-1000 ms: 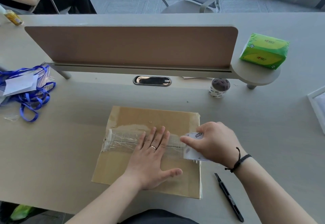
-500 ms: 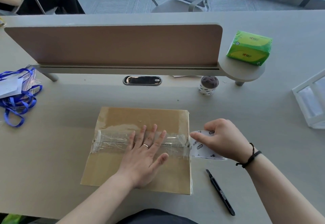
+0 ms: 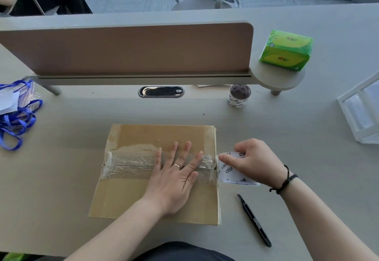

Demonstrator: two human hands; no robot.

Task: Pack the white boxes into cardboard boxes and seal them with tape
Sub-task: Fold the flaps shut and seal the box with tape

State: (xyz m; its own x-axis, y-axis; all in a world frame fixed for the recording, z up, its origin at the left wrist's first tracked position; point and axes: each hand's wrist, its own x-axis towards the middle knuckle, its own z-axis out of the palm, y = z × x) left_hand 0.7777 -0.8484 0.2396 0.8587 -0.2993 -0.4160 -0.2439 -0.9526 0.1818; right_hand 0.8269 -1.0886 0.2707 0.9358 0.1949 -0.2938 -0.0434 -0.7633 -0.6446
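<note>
On the desk [image 3: 61, 178], directly in front of the person, one closed cardboard box [image 3: 131, 197] is laid flat. Its centre seam is covered by a band of clear tape [image 3: 131, 162] running from the left edge to the right edge. The left hand [image 3: 176, 180] is spread flat on the box lid, fingers straight, pressed onto the right part of the tape; one ring is worn on it. The right hand [image 3: 254, 162] is held just beside the box's right edge, where one tape roll [image 3: 229, 174] with a white printed core is grasped between thumb and curled fingers. The roll appears joined to the strip at the box edge. A black cord bracelet is worn on the right wrist.

One black utility knife [image 3: 254, 220] is placed on the desk to the right of the box, near the right forearm. A second tape roll [image 3: 239, 95] is stood upright near the desk divider [image 3: 123, 49]. One green tissue pack [image 3: 286, 50] is set on the round shelf at the divider's right end. A bundle of blue lanyards [image 3: 16, 115] is seen at the left edge, and one white frame-like object [image 3: 361, 115], partly cut off, at the right edge.
</note>
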